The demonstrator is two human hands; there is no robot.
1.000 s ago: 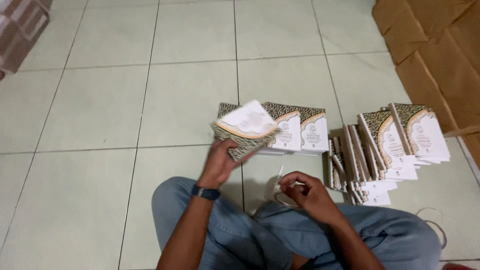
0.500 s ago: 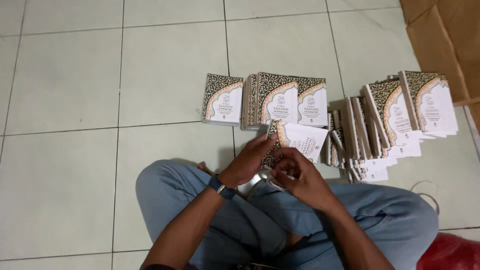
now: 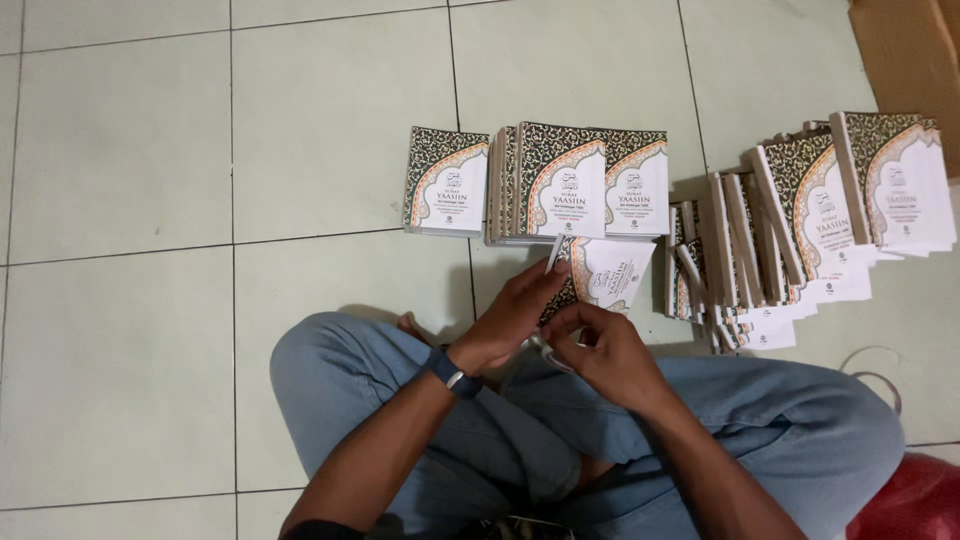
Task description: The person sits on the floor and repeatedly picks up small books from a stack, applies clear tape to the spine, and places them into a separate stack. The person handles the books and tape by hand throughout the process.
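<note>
The booklet (image 3: 603, 274) in hand is held just above the lap, in front of the person's crossed legs, with the tiled floor (image 3: 200, 200) beneath. It is tilted: its upper edge leans away from the body toward the row of booklets on the floor, and its lower corner points down into the grip. The left hand (image 3: 515, 318) has its fingers closed on the lower left edge of the booklet; a dark wristband (image 3: 452, 372) sits at that wrist. The right hand (image 3: 600, 350) is just below and to the right of the same lower corner, fingers pinched together there on a small pale piece; what that piece is cannot be told. The two hands almost touch, and the booklet lies up and away from both, its long axis running from the grip toward the floor stack. The left hand is the nearer to the booklet's body; the right is at its lower tip only. Beyond it a single booklet (image 3: 445, 182) lies flat on the floor, with a packed stack (image 3: 580, 182) just beside it, and a leaning row of more booklets (image 3: 830, 215) stands further right, near a cardboard sheet (image 3: 905, 60).
</note>
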